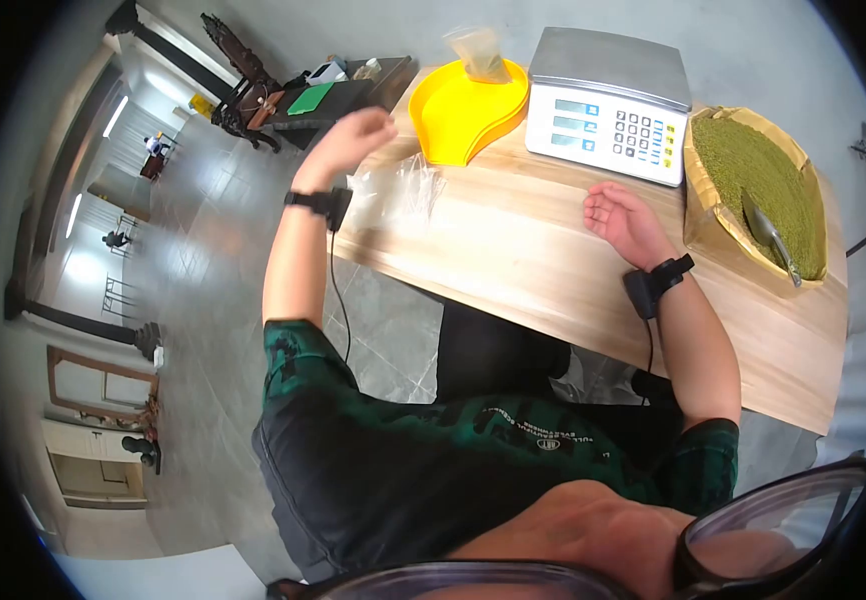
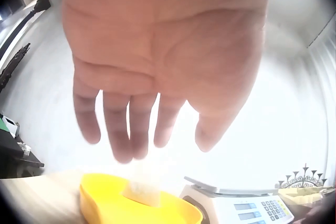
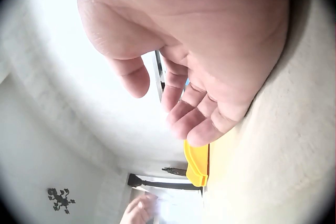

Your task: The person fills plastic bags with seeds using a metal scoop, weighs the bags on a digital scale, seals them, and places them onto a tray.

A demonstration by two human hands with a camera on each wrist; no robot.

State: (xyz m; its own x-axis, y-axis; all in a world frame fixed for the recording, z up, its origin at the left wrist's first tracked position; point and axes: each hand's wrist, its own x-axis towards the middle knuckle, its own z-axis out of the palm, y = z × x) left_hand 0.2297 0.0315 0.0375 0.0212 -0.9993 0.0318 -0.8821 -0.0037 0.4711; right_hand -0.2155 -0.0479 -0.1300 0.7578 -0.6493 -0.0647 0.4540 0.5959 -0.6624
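Note:
My left hand [image 1: 351,142] is raised over the table's left end, above some clear plastic bags [image 1: 400,196]. It holds nothing, and its fingers hang spread in the left wrist view. To its right lies a yellow pan [image 1: 453,112] with a small clear bag [image 1: 486,66] standing in it, some contents at the bottom. My right hand [image 1: 631,222] rests on the tabletop in front of a white digital scale [image 1: 603,128], fingers loosely curled around nothing. Beside the scale, a paper-lined box [image 1: 718,245] is full of green granular material [image 1: 753,165], with a metal scoop [image 1: 768,235] stuck in it.
The wooden table [image 1: 513,235] has its near edge close to the person's lap. A cable [image 1: 341,300] hangs from the left wrist camera. Farther left, a dark side table [image 1: 348,105] carries a green sheet [image 1: 311,98] and small items. Tiled floor [image 1: 213,300] stretches out on the left.

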